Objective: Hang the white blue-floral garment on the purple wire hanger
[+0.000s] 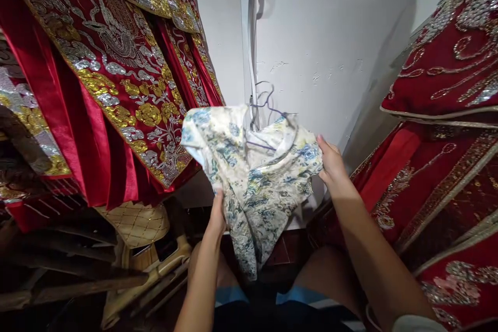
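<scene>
A cream blouse with a blue and green floral print point(268, 197) hangs in front of me, spread between my two hands. Its neckline sits around a thin purple wire hanger point(267, 99), whose hook rises above the collar. My left hand point(218, 212) grips the blouse's side below the left sleeve, thumb on top of the cloth. At the other sleeve's edge, my right hand point(330, 160) pinches the fabric with the thumb on the near side. The fingers behind the cloth are mostly hidden.
Red garments with gold and silver sequins point(128, 62) hang at the left. More beaded red garments point(447, 176) hang at the right. A white wall point(330, 26) with a vertical metal strip and cable point(251, 26) stands ahead. A wooden chair point(155, 275) is at the lower left.
</scene>
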Available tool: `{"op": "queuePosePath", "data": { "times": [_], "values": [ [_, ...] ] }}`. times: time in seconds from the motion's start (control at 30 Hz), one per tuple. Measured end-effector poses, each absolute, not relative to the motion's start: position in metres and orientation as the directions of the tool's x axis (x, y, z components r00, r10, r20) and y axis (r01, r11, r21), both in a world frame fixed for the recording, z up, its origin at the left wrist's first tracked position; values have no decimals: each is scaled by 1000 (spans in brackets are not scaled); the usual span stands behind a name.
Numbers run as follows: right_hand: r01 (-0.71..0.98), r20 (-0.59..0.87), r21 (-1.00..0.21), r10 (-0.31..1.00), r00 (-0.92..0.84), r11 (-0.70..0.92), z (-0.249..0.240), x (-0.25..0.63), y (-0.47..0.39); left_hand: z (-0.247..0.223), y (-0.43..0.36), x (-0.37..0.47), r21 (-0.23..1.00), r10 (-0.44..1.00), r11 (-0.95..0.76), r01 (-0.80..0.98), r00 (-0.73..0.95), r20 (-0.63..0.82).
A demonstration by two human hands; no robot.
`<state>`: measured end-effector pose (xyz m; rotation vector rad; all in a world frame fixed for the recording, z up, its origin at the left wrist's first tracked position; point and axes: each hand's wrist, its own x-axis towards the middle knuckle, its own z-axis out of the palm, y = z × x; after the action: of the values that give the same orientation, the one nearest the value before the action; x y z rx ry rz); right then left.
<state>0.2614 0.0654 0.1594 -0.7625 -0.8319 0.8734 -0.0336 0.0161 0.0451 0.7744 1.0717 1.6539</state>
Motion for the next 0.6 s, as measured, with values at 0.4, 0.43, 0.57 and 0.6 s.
{"op": "queuePosePath", "data": {
  "times": [0.4, 0.43, 0.57, 0.6],
  "values": [
    [96, 312, -920, 563, 765, 379, 58, 219, -14, 0, -38, 12, 957, 986, -65, -282, -165, 18],
    [57, 279, -939, 652, 705, 339, 46, 203, -26, 0, -39, 15, 962, 986, -84, -259, -158, 44],
    [-42, 111, -992, 985, 130, 117, 25, 154, -47, 1, -43, 20, 976, 985, -133, -170, -130, 112],
    [-4, 122, -992, 989, 88, 123, 28, 149, -45, 1, -44, 19, 979, 985, -135, -150, -127, 116]
  ]
}}
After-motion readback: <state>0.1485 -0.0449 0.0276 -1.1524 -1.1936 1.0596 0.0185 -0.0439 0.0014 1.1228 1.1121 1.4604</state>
